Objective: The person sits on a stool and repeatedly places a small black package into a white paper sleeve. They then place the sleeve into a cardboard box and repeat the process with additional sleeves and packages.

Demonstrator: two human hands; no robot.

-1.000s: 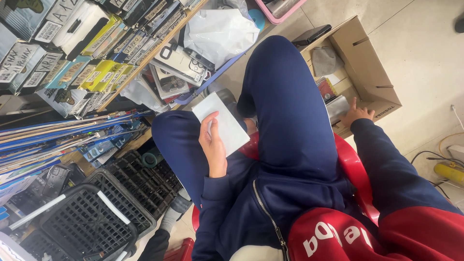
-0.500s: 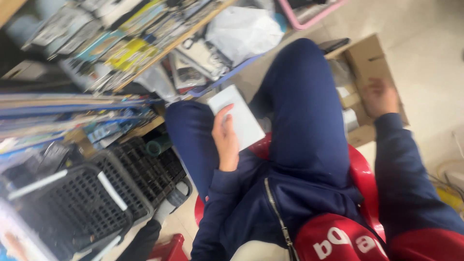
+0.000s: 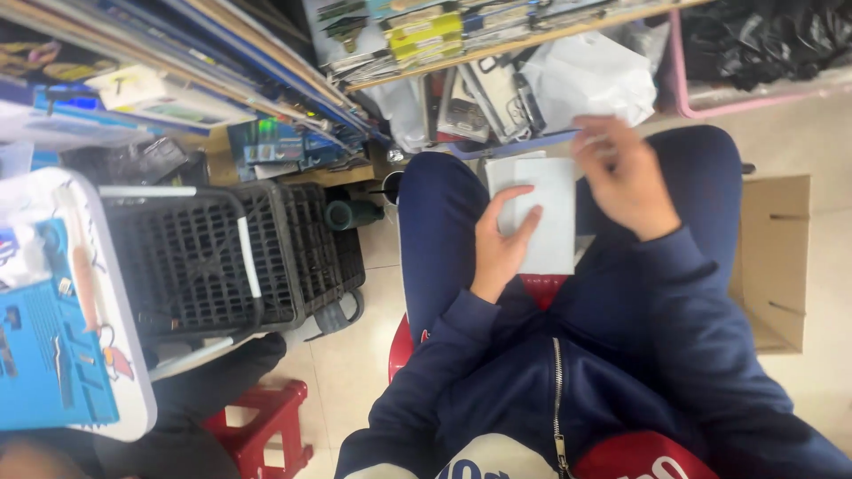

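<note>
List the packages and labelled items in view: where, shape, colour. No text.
White flat package: on the lap, under the left hand, right hand at its top edge; rectangular.
Yellow-green carded packs: on the wooden shelf, top centre.
White plastic bag: below that shelf, crumpled.
Cardboard box: right, on the floor, open, brown.
Blue printed board: far left, white rim.

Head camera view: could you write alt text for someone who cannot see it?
Seen from above, a seated person in navy clothes holds a flat white rectangular packet on the lap with the left hand, while the right hand hovers at its top edge. A black plastic basket and cluttered shelves of packaged goods stand nearby.
</note>
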